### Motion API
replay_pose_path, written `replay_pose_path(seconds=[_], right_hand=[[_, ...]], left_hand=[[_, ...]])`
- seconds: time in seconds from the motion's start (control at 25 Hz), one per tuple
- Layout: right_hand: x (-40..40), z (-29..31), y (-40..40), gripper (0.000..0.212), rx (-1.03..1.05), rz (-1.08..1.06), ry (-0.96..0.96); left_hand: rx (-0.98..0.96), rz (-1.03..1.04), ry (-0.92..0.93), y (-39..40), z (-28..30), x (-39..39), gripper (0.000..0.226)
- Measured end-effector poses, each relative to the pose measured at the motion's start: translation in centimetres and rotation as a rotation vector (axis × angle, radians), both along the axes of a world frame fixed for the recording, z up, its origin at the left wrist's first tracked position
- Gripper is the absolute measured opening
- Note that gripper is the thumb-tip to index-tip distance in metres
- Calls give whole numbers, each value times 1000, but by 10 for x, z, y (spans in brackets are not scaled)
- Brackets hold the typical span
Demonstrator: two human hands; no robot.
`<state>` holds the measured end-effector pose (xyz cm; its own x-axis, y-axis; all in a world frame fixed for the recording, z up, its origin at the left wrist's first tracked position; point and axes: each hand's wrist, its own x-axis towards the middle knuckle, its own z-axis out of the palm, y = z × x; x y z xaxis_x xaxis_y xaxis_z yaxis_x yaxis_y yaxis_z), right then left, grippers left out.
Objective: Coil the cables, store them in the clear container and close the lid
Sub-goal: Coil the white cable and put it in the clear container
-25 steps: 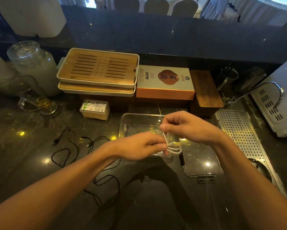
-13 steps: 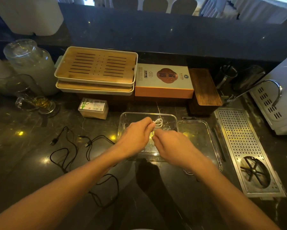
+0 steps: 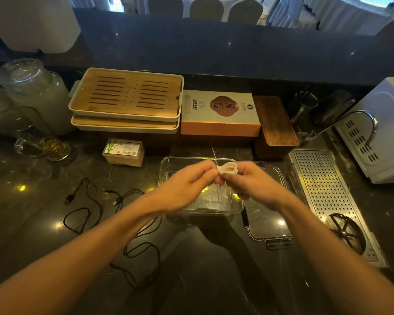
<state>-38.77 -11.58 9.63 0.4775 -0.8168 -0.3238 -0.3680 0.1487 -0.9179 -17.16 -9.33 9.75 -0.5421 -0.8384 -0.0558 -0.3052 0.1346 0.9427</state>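
Motion-blurred: left hand [image 3: 186, 185] and right hand [image 3: 255, 185], fingertips smeared around the white cable coil [image 3: 227, 168]; number of loops not readable. Near wall of the clear container [image 3: 168, 164] partly hidden behind both hands and forearms. Lid [image 3: 268, 228] partly covered by the right wrist. Black cables [image 3: 86, 208] partly hidden under the left forearm. White appliance [image 3: 382, 133] cut off at the right edge.

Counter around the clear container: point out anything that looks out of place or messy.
The black cables sprawl uncoiled in loose loops on the counter left of the clear container. The lid lies off, beside the container's right side. Both hands hold the coiled white cable above the container. Nothing looks spilled or damaged.
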Motion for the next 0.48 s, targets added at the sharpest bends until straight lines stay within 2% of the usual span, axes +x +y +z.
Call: replay_pose_path(seconds=[0.04,0.12,0.2,0.28,0.4,0.48], right_hand=[[5,-8,10,35,-11,-17,28],[16,-16,31,34,-162,34,212],[24,-16,44,26,-379,177,503],[28,-4,47,20,-524,318,697],[21,21,34,18,-552,398,751],[10,31,21,20,-471,286,615]], left_hand=[[-18,80,-33,-2,-4,0,21],[-61,155,-205,-3,-18,-3,20],[-102,126,-382,4,-32,-7,21],[-161,49,-461,11,-39,-10,21],[-208,-67,-441,10,-32,-10,17],[-181,-163,-428,6,-25,-8,19]])
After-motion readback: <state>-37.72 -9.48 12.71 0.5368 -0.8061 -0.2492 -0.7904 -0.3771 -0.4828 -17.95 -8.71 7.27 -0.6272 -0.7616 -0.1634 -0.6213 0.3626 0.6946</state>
